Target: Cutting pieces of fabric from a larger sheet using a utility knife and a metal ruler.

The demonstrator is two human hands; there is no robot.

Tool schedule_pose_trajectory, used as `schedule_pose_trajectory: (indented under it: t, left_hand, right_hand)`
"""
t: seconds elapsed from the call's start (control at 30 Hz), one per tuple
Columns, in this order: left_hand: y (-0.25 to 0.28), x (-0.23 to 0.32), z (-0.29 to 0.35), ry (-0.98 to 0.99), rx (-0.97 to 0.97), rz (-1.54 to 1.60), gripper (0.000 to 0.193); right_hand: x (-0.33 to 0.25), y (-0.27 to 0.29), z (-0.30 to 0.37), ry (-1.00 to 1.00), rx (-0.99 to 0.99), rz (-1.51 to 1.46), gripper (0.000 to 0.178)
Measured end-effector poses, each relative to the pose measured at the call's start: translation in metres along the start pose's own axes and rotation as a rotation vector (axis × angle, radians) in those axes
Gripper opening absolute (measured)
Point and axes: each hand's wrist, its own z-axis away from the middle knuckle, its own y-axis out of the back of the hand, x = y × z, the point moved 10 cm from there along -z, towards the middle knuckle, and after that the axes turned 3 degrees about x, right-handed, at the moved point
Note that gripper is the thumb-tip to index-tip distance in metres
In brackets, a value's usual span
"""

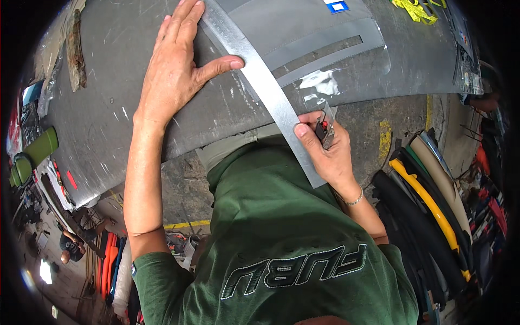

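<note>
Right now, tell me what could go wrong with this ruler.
The metal ruler juts past the table, so a bump might swing it. The right hand holds a dark tool while touching the ruler, so either might slip. The left hand has its thumb over the ruler's edge; it could be nicked if that tool is a cutter.

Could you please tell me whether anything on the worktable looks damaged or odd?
Yes: the dark tabletop is scratched and scuffed, so it looks worn. Toward its far left lies a ragged brown strip, rough unlike the smooth metal ruler.
</note>
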Motion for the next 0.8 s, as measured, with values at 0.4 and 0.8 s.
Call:
schedule_pose_trajectory:
  t: [0.4,0.8]
  left_hand:
    - [0.004,0.002,0.004,-0.102,0.172,0.02,0.104]
    - [0.001,0.002,0.004,-0.077,0.143,0.039,0.104]
  right_hand:
    - [-0.005,0.001,0.001,0.049,0.038,0.027,0.02]
    - [0.0,-0.001,0.003,0.026,0.009,0.058,0.017]
